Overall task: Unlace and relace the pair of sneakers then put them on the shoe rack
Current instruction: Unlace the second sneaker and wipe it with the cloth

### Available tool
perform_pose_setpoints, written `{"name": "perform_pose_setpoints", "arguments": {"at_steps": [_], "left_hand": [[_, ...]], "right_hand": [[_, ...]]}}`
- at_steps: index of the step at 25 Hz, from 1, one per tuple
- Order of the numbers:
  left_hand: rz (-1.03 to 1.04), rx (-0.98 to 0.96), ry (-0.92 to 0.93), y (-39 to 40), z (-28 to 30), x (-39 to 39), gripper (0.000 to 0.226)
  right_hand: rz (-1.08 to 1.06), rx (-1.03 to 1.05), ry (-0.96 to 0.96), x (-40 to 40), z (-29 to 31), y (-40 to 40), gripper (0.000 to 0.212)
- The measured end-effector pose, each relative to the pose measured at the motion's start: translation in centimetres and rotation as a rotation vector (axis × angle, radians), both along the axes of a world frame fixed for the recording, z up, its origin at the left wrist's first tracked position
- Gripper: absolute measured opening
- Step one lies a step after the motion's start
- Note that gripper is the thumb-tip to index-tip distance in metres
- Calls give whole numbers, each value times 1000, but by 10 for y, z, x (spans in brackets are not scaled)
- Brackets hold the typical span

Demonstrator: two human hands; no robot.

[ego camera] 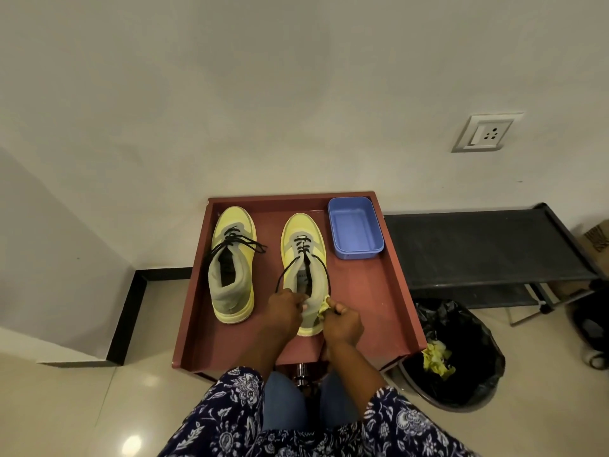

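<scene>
A blue plastic tub (354, 227) sits at the red tray's (389, 291) two-o'clock corner. At four o'clock, a black-lined bin (461, 354) holds crumpled yellow paper (436, 357). A wall socket (487, 132) shows at one o'clock.

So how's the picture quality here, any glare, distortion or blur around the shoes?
Head view: wide-angle bending curves the wall and the black metal shoe rack; a glare spot sits on the glossy floor tile; the yellow sneakers on the red-brown tray look sharp and evenly lit.

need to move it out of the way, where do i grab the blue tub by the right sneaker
Grip the blue tub by its near rim, coming from above and the front: it sits open side up in the red tray back right corner, so wall and sneaker crowd its other sides.
</scene>
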State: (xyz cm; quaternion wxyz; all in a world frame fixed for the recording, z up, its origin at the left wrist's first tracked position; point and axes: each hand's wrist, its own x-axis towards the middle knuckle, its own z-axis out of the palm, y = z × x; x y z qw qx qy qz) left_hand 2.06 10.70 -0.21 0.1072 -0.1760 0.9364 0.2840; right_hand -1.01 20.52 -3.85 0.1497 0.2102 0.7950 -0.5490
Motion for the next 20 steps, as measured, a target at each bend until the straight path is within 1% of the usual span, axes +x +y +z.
{"name": "perform_pose_setpoints", "arguments": {"at_steps": [1, 2, 4, 7, 9, 11, 15, 18, 20], "left_hand": [[-5, 0, -2, 0, 1, 0, 49], [-2, -5, -2, 1, 1, 0, 49], [6, -29, 3, 1, 0, 0, 37], [24, 3, 22, -1, -3, 2, 35], [9, 36, 51, -2, -4, 3, 37], [-8, 49, 65, -4, -5, 4, 32], [-11, 48, 101, -6, -8, 3, 28], [-11, 44, 109, -5, -8, 3, 32], [-7, 33, 109, -6, -10, 2, 30]], "right_hand": [[3, 12, 11, 2, 0, -2, 27], [11, 35, 22, 8, -1, -4, 28], [31, 72, 28, 27, -9, -12, 27], [4, 16, -3, 45, -16, -16, 23], [-28, 23, -6, 34, -14, -9, 23], [-34, 24, 3, 14, -8, -2, 24], [48, 4, 58, -15, 3, -3, 29], [65, 83, 115, 9, -5, -5, 25], [73, 92, 103, 35, -15, -9, 20]]}}
